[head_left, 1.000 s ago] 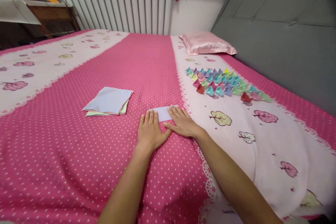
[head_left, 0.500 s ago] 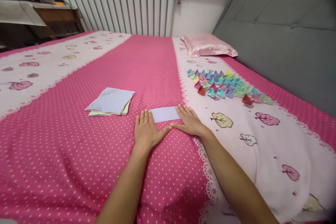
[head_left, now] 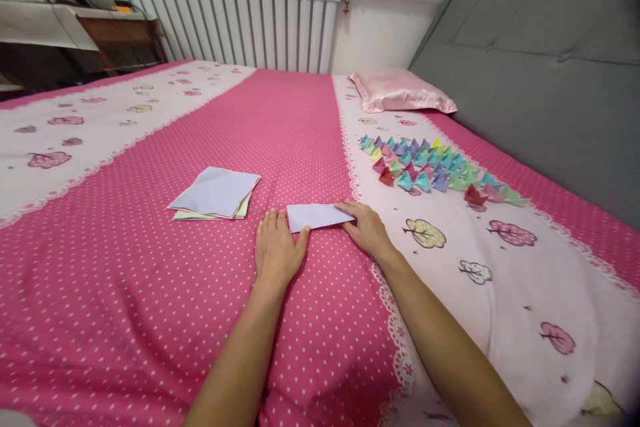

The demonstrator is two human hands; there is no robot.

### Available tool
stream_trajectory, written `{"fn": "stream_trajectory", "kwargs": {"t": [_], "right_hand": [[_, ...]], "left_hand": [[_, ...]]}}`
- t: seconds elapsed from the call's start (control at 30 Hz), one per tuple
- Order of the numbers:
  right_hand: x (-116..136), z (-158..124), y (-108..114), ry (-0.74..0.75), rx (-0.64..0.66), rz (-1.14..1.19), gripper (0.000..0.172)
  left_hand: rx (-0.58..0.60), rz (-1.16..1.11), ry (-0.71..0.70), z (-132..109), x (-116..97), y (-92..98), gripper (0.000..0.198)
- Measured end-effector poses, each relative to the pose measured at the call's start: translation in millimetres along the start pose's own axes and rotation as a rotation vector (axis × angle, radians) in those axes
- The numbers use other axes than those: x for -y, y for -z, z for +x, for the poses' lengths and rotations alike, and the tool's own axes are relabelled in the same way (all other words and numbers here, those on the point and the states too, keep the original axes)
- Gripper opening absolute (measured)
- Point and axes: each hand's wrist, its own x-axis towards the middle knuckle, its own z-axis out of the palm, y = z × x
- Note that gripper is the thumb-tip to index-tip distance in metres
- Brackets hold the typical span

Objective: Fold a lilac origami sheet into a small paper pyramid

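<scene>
My right hand point(head_left: 369, 228) pinches the lilac paper rectangle point(head_left: 314, 216) at its three-o'clock end while my flattened left hand point(head_left: 277, 252), grasping nothing, seemingly steadies nine o'clock.

Paper stack point(head_left: 217, 191) left, origami point(head_left: 423, 181) right, passage beyond sheet point(head_left: 316, 215)

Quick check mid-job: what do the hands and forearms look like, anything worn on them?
The left hand and right hand are bare: no gloves, rings, watch or bracelet show. Both forearms are slim and uncovered, with no sleeve in view.
</scene>
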Motion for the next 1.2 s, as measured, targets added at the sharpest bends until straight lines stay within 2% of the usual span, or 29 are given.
{"fn": "stream_trajectory", "kwargs": {"t": [0.1, 0.2, 0.33, 0.43, 0.53, 0.6, 0.7, 0.77, 0.83, 0.9, 1.0, 1.1, 1.2], "right_hand": [[1.2, 2.1, 0.9, -0.07, -0.172, 0.096, 0.029], [6.3, 3.6, 5.0, -0.067, -0.394, 0.146, 0.017], [13.3, 4.6, 10.5, -0.026, -0.627, 0.158, 0.011], [17.2, 4.4, 13.0, -0.01, -0.714, 0.172, 0.009], [24.5, 1.9, 15.7, 0.046, -0.787, 0.189, 0.006], [31.9, -1.9, 17.5, 0.15, -0.822, 0.184, 0.002], [43.1, -10.1, 18.8, 0.33, -0.796, 0.129, 0.007], [48.2, -15.7, 18.6, 0.392, -0.688, 0.085, 0.008], [50.8, -19.7, 17.7, 0.435, -0.52, 0.058, 0.011], [52.2, -21.6, 16.8, 0.474, -0.361, 0.051, 0.015], [54.2, -21.0, 15.9, 0.517, -0.222, 0.056, 0.018], [55.2, -18.6, 15.7, 0.525, -0.168, 0.06, 0.024], [53.4, -15.7, 15.6, 0.469, -0.192, 0.083, 0.028]], "left_hand": [[-0.087, -0.119, 0.008, 1.3, -0.5, 3.7, 0.052], [-0.18, -0.265, 0.036, 1.9, -1.3, 9.1, 0.038], [-0.229, -0.344, 0.07, 0.7, -3.2, 15.4, 0.039], [-0.129, -0.523, 0.039, -0.6, -5.0, 16.4, 0.045], [0.065, -0.819, 0.013, -1.5, -6.6, 14.0, 0.047], [0.2, -1.042, 0.027, -1.6, -8.0, 12.0, 0.047], [0.355, -1.407, 0.085, -0.1, -10.5, 11.4, 0.048], [0.398, -1.624, 0.144, 2.0, -12.0, 13.1, 0.049], [0.391, -1.775, 0.228, 4.3, -12.6, 15.8, 0.046], [0.362, -1.844, 0.331, 6.1, -12.1, 18.3, 0.037], [0.325, -1.848, 0.435, 7.2, -10.0, 20.2, 0.021], [0.327, -1.855, 0.463, 7.4, -7.8, 20.7, 0.013], [0.349, -1.857, 0.494, 7.3, -6.7, 21.8, 0.012]]}}
